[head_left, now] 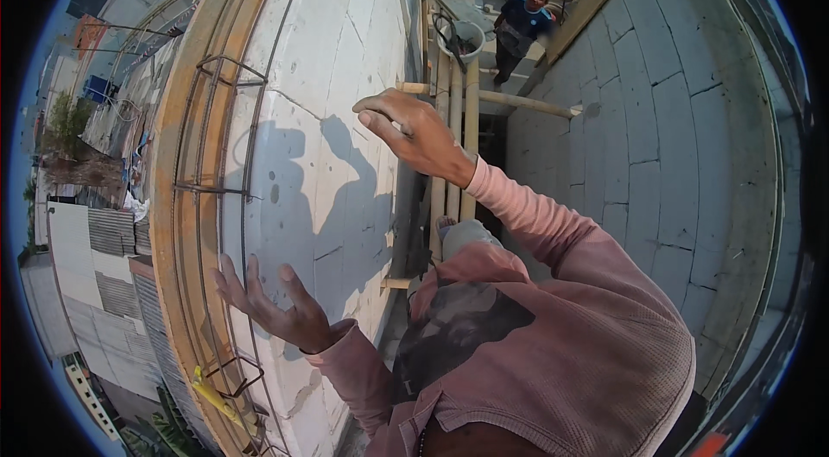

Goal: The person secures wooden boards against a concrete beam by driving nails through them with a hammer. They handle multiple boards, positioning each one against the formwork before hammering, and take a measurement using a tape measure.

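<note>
My left hand (278, 308) is open, its fingers spread beside the rebar cage (249, 133) that runs along the top edge of a white block wall (345, 34). Its fingertips overlap the thin bars in the picture; whether they touch, I cannot tell. Higher up, my right hand (419, 133) hovers over the wall's face with loosely bent fingers. Its thumb sits a little apart from the forefinger, and nothing shows between them. Shadows of my head and a raised hand fall on the blocks. An orange-brown wooden board (177, 125) lines the cage's outer side.
Bamboo poles (454, 103) run beside the wall under me, with a crosspiece (527, 103). A bucket (462, 38) stands farther along them. Below, a person (522, 30) looks up. A grey block wall (648, 129) rises at right. A yellow object (216, 401) lies by the cage.
</note>
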{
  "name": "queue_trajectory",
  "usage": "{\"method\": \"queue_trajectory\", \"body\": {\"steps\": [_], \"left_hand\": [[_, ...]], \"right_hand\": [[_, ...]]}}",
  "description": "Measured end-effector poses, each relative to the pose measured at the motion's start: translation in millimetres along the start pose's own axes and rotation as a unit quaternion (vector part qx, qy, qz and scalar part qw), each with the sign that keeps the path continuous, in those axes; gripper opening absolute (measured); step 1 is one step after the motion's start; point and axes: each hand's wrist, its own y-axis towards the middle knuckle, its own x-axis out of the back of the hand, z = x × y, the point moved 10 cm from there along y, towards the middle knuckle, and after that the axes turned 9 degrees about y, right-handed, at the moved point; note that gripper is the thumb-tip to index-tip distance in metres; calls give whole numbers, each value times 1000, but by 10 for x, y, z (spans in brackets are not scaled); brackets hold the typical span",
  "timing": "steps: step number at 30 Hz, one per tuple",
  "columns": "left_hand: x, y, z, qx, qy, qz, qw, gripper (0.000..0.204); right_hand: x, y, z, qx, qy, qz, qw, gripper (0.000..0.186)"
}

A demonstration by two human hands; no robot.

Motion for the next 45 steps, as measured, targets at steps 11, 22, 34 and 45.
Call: {"method": "queue_trajectory", "body": {"steps": [11,22,34,45], "left_hand": [[-763,225,133,141,275,52,950,58],[-849,127,249,191,354,34,915,55],[-2380,292,-489,286,203,167,921,53],[-3610,-466,-963,599,130,305,729,55]], "right_hand": [[1337,-4594,-2760,-645,-232,316,657,35],[1237,-4135,-4334,-518,-235,358,741,31],[2693,-1237,-5238,-679,-183,30,710,32],[3133,208,-8088,-611,-177,2,771,33]]}}
